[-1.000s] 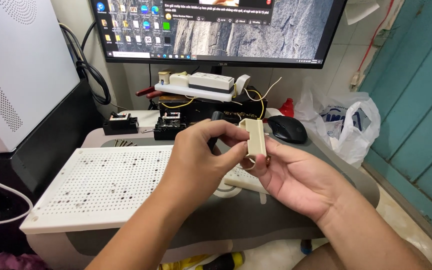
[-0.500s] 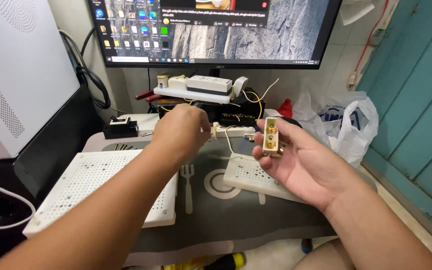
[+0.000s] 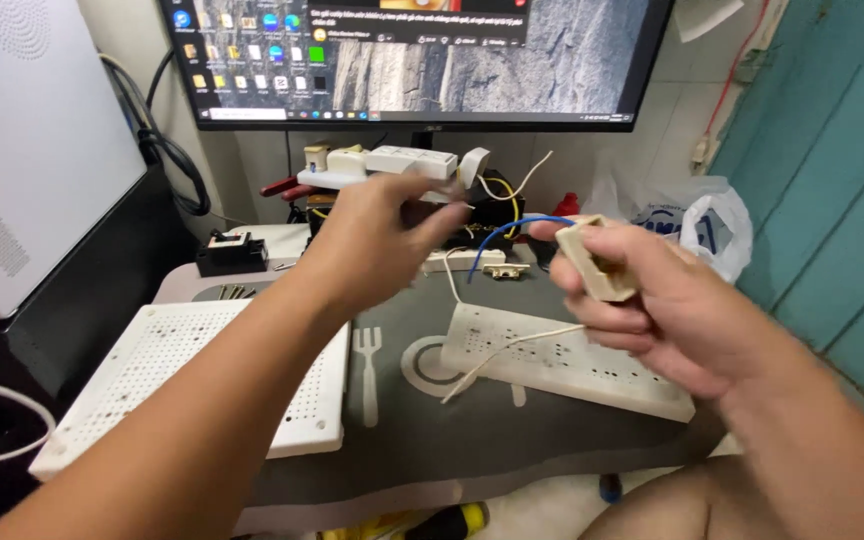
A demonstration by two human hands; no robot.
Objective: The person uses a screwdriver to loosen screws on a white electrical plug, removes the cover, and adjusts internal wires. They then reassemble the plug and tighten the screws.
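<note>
My right hand [image 3: 672, 310] is shut on a small beige socket module [image 3: 592, 262], held upright above the mat. A blue wire [image 3: 512, 226] curves from the module toward my left hand [image 3: 382, 240]. A thin white wire [image 3: 512, 348] trails down from my right hand over a long white power-strip plate [image 3: 592, 375] lying on the mat. The left hand is stretched forward near the parts under the monitor; its fingers are blurred, so I cannot make out whether they pinch a wire.
A white perforated board [image 3: 202, 385] lies at the left on a grey mat [image 3: 402, 450]. A monitor [image 3: 412, 60] stands behind, with switches, sockets and wires [image 3: 402, 165] below it. There is a white case [image 3: 22, 150] at the left and a plastic bag [image 3: 702, 225] at the right.
My left hand let go of the module and reached forward toward the wires. My right hand kept the module and turned it; a blue wire now shows between the hands.
</note>
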